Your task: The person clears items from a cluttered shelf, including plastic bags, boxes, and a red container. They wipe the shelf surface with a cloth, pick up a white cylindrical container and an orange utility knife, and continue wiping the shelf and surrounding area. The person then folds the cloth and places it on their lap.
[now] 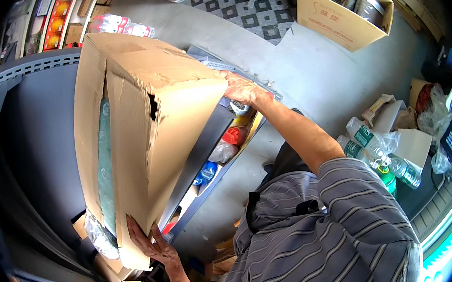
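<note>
A large cardboard box [180, 100], torn along one edge with a dark hole in it, stands tilted over a grey metal shelf [209, 136]. My left hand [156, 245] grips its lower corner, thumb and fingers on either side of the cardboard. At the box's far upper corner, my right hand [239, 88] has hold of the edge; part of its fingers is hidden. Green material [106, 166] shows through the gap between the flaps. Beside the box's lower end lies a clear plastic bag [103, 236].
Below the shelf, a compartment holds a red bag [234, 136] and blue plastic [206, 172]. An open carton [342, 25] stands on the floor beside a checkered mat [244, 2]. Plastic bottles [363, 134] lie at right, and packs of bottled water [121, 26] stand beyond the box.
</note>
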The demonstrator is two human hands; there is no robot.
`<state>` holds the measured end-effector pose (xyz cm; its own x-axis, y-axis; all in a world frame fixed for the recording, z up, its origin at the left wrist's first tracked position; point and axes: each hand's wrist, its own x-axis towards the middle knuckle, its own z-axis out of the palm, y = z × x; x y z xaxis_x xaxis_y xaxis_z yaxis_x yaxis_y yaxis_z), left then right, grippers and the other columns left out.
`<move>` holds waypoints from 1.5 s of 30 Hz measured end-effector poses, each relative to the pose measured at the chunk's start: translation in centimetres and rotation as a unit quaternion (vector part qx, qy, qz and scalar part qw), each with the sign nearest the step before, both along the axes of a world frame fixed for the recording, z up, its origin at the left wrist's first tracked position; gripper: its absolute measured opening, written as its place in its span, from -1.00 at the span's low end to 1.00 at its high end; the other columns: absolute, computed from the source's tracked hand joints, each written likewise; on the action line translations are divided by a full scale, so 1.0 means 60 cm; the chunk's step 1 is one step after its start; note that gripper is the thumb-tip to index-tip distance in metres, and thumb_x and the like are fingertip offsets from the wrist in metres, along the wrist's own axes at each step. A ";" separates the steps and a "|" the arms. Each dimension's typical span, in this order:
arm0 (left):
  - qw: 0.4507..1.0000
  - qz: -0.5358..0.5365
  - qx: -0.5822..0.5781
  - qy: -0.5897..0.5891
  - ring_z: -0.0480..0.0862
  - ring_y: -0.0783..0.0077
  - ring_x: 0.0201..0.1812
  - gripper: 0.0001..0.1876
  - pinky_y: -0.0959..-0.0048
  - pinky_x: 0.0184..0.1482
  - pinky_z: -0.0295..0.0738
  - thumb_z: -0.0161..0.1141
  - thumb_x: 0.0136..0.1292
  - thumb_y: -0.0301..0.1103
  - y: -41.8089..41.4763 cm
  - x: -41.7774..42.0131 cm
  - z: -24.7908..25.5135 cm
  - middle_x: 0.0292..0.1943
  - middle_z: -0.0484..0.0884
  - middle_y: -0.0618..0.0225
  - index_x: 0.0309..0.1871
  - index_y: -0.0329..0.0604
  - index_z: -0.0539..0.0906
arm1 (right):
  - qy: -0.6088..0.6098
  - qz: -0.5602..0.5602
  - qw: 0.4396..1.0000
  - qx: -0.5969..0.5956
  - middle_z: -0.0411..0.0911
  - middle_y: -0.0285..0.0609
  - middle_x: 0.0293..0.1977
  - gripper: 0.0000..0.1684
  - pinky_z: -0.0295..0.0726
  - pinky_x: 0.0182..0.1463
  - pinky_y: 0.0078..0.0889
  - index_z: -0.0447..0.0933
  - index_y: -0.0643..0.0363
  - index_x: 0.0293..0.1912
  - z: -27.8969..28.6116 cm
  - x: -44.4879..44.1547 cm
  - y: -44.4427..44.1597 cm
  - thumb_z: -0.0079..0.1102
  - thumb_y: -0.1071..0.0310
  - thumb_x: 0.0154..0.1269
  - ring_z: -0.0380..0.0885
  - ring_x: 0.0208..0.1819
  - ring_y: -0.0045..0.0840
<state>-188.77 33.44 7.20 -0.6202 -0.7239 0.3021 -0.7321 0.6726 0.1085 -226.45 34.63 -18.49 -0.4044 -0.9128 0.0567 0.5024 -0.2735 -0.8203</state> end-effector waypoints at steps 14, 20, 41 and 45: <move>0.990 -0.122 0.023 0.065 0.42 -0.05 0.41 -0.52 0.11 0.43 0.28 0.11 0.37 -0.47 0.003 0.104 0.032 0.39 0.45 -0.03 0.35 -0.40 0.47 | 0.073 -0.249 0.947 0.189 0.63 -0.28 -0.20 -0.63 0.57 -0.06 -0.56 0.56 0.20 0.07 0.120 0.110 0.217 0.14 0.45 0.25 0.57 -0.21 -0.68; 0.993 -0.095 0.009 0.070 0.43 -0.01 0.40 -0.58 0.13 0.41 0.28 0.12 0.38 -0.44 -0.036 0.222 0.040 0.38 0.49 0.04 0.27 -0.41 0.54 | 0.523 -0.358 0.732 0.251 0.55 0.02 -0.05 -0.57 0.64 0.00 -0.03 0.51 0.07 0.08 0.128 0.218 0.136 0.27 0.27 0.20 0.57 -0.03 0.04; 0.986 -0.082 0.036 0.143 0.45 -0.03 0.40 -0.63 0.08 0.45 0.27 0.27 0.23 -0.52 -0.038 0.347 0.037 0.34 0.52 0.05 0.12 -0.41 0.64 | 0.688 -0.158 0.671 0.227 0.63 -0.08 -0.40 -0.81 0.70 -0.30 -0.04 0.60 -0.04 -0.10 0.129 0.485 0.077 0.20 0.25 0.28 0.56 -0.06 -0.12; 0.980 -0.051 0.059 0.182 0.46 -0.01 0.39 -0.66 0.12 0.43 0.29 0.23 0.26 -0.56 -0.053 0.400 0.045 0.33 0.53 0.05 0.11 -0.43 0.63 | 0.691 -0.199 0.658 0.224 0.64 -0.12 -0.31 -0.76 0.70 -0.24 -0.02 0.59 -0.06 -0.08 0.128 0.497 0.073 0.21 0.32 0.22 0.56 -0.03 -0.11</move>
<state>-164.78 30.25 9.92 -0.5586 -0.7066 0.4343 -0.5597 0.7076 0.4313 -196.61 39.01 -10.80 -0.4614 -0.8000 0.3835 -0.8459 0.2664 -0.4621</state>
